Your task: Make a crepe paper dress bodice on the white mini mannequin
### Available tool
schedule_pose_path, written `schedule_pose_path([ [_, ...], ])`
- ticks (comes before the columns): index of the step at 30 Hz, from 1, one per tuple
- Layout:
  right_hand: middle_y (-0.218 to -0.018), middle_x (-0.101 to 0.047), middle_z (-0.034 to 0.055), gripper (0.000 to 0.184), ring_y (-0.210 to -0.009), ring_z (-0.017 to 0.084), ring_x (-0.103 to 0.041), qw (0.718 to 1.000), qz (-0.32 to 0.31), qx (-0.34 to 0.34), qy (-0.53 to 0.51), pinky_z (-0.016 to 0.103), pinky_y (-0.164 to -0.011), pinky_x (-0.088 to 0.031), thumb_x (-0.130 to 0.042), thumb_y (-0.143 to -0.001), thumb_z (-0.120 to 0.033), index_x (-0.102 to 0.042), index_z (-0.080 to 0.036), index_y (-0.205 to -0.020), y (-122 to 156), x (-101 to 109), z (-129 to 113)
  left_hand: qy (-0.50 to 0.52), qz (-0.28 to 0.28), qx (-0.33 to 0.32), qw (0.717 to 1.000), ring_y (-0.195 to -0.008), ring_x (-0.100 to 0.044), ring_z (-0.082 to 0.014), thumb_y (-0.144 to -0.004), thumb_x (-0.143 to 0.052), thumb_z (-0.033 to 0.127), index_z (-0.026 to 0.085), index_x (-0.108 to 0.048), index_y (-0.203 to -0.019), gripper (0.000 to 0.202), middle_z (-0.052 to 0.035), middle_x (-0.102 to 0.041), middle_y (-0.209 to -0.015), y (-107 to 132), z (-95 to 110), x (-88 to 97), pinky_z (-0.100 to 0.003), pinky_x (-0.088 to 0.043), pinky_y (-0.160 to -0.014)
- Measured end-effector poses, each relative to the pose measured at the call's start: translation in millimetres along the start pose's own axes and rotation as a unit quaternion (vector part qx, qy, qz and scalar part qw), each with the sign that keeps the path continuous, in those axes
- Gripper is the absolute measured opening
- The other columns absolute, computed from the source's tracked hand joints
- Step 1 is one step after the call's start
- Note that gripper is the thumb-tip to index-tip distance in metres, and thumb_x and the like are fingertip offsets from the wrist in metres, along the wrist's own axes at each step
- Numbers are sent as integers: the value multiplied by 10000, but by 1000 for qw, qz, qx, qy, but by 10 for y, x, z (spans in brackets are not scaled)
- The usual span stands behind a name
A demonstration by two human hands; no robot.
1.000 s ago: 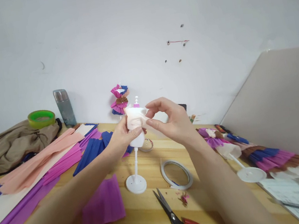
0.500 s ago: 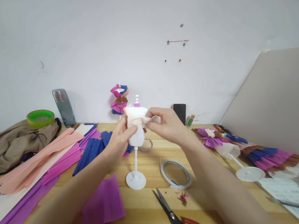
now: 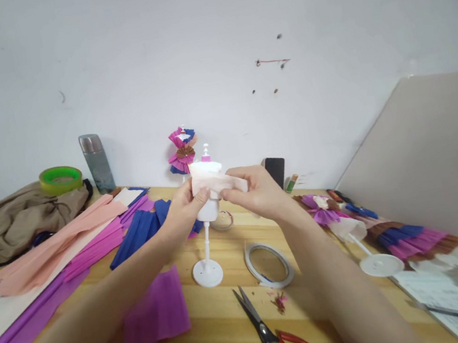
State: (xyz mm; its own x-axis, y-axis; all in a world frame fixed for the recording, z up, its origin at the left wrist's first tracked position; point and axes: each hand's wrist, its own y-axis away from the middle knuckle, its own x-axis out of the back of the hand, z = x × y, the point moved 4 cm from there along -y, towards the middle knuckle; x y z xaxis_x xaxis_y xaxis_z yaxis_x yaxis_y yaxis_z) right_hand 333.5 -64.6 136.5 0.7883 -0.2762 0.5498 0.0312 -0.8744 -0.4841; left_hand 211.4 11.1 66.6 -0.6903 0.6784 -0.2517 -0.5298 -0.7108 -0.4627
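In the head view a small white dress-form mannequin [image 3: 208,212] stands upright on its round base, a bit of pink at its neck. White crepe paper [image 3: 213,181] wraps its chest, with a loose end stretched out to the right. My left hand [image 3: 184,205] is closed at the left side of the torso, thumb pressing the paper against it. The paper's free end is pinched between the thumb and fingers of my right hand [image 3: 256,187]. The back of the mannequin is hidden.
Scissors [image 3: 261,327] with red and yellow handles lie in front, beside a tape roll [image 3: 270,265]. Crepe paper strips [image 3: 57,247] cover the left. A decorated mannequin [image 3: 184,150] stands behind; others lie at right near a white stand base [image 3: 381,265]. A flask [image 3: 96,164] stands back left.
The paper's loose end, crumpled in my right hand before, is now spread flatter across the mannequin's front. My left hand stays at the torso, its thumb now over the paper.
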Motion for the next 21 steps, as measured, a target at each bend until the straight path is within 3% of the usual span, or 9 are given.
schedule_pose_path([
  [6, -597, -480, -31, 156, -575, 102, -388, 1000, 8, 0, -28, 245, -528, -302, -597, -699, -315, -604, -165, -657, -7, -18, -9, -35, 10, -16, 999, -669, -554, -125, -806, -719, 526, 137, -625, -1048, 468, -25, -650, -835, -7, 13, -13, -229, -446, -600],
  [12, -585, -463, -35, 180, -558, 97, -370, 998, -11, -2, -62, 249, -529, -310, -599, -699, -335, -588, -165, -642, -8, -31, -11, -89, 34, -41, 995, -728, -586, -151, -810, -714, 497, 133, -638, -1038, 436, -44, -674, -891, 22, 72, -20, -242, -454, -642],
  [21, -580, -463, -47, 147, -556, 97, -382, 999, 38, -9, -16, 247, -535, -307, -606, -663, -316, -567, -178, -635, -7, -14, -8, -83, 36, -32, 995, -735, -598, -155, -812, -715, 491, 134, -620, -1064, 447, -50, -675, -902, 41, 64, -37, -254, -475, -662],
])
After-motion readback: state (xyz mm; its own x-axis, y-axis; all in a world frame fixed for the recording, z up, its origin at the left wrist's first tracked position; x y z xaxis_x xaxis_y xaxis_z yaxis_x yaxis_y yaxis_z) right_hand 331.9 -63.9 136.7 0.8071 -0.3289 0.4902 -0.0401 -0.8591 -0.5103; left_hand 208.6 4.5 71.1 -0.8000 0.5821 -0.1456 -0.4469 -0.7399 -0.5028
